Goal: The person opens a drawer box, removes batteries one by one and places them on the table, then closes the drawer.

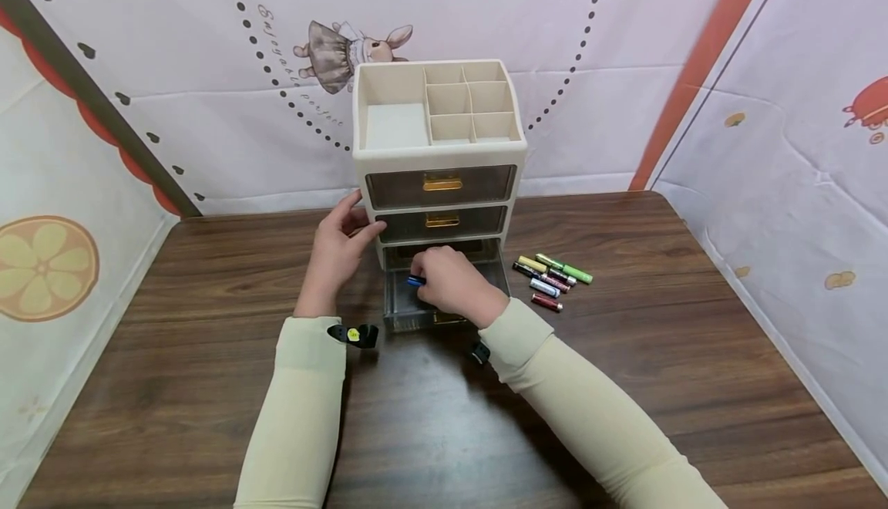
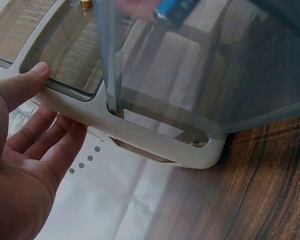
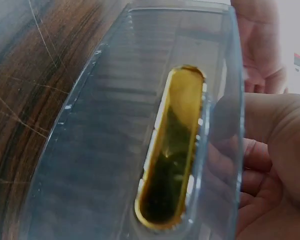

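A cream desktop drawer unit with smoky clear drawers stands on the table. Its lowest drawer is pulled out towards me. My left hand holds the unit's left side; in the left wrist view the thumb lies on the front frame and the other fingers go along the side wall. Over the open drawer, my right hand pinches a blue battery, one end sticking out to the left. The right wrist view has the drawer's gold handle in front, with the hand partly hidden behind the clear front.
Several loose batteries in yellow, green, black, red and white-blue lie on the table right of the drawer. The unit's top tray has one large and several small compartments. A printed cloth hangs behind the table.
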### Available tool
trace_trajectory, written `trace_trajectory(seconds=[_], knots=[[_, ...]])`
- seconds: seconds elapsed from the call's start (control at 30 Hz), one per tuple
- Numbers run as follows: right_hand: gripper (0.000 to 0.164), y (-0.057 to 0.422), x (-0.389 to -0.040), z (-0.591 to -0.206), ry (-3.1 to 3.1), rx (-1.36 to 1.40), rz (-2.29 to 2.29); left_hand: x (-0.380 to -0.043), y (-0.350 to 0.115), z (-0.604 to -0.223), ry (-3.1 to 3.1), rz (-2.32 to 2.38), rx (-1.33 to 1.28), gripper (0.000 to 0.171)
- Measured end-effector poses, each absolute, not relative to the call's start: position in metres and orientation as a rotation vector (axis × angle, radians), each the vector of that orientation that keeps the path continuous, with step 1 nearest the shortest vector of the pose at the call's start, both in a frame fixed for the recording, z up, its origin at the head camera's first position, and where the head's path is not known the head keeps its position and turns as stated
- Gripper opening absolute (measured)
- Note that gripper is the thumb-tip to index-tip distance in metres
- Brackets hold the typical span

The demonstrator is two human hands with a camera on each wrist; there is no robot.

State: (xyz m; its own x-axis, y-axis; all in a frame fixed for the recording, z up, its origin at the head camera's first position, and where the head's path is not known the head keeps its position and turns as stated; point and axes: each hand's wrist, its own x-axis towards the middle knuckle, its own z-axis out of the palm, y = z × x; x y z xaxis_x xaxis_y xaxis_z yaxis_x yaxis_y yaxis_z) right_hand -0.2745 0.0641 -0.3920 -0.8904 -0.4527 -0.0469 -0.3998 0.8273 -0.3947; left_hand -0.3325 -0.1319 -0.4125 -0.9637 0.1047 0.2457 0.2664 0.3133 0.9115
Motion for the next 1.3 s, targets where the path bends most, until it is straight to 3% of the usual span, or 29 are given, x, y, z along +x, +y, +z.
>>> trace_trajectory(seconds=[1.3], knots=[[0.022,0.141,-0.232,-0.374,3.104,-0.645,-0.785,-0.331,-0.133,-0.412,-2.462,-1.683,-0.35,0.064]])
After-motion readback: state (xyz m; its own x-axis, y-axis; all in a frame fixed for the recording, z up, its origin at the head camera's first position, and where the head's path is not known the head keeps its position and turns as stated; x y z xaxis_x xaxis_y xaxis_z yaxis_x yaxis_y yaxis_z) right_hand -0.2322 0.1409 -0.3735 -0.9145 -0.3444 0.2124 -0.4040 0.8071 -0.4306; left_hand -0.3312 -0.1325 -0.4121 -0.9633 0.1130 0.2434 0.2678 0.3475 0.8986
